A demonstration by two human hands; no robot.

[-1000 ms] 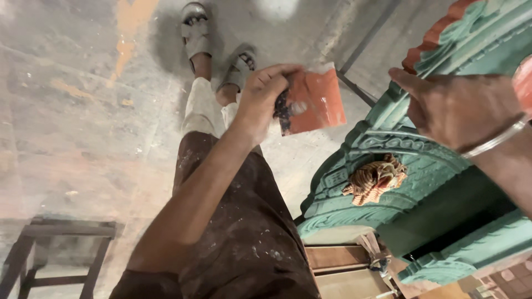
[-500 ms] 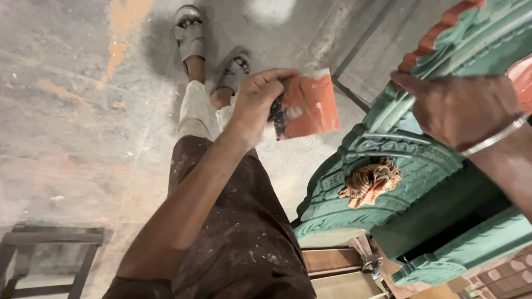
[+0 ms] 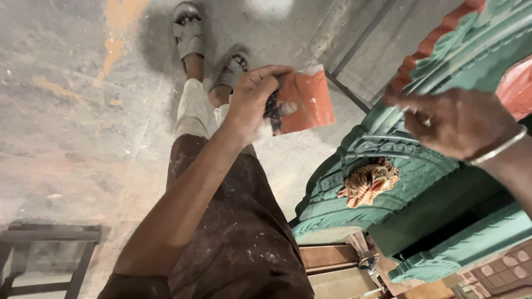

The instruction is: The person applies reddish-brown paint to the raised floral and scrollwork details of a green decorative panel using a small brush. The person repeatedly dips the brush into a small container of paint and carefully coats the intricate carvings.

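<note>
Gripping an orange sheet [image 3: 303, 101] w/ a dark scuffed patch, the left hand [image 3: 252, 102] has fingers clamped on its left edge, thumb on top — sheet held out over the grey floor [image 3: 66, 127], just left of the green carved frame [image 3: 388, 144]. Right hand [image 3: 451, 124] rests at the frame's upper moulding, fingers bunched close together; can't tell if they pinch anything. Metal bangle [image 3: 499, 148] on that wrist. Orange carved ornament [image 3: 368, 182] sits in the frame's arch, below the right hand. Sandalled feet [image 3: 208, 47] & paint-flecked dark trousers [image 3: 238, 238] below the arm. Dark stool [image 3: 44, 243] — bottom left, well apart.
</note>
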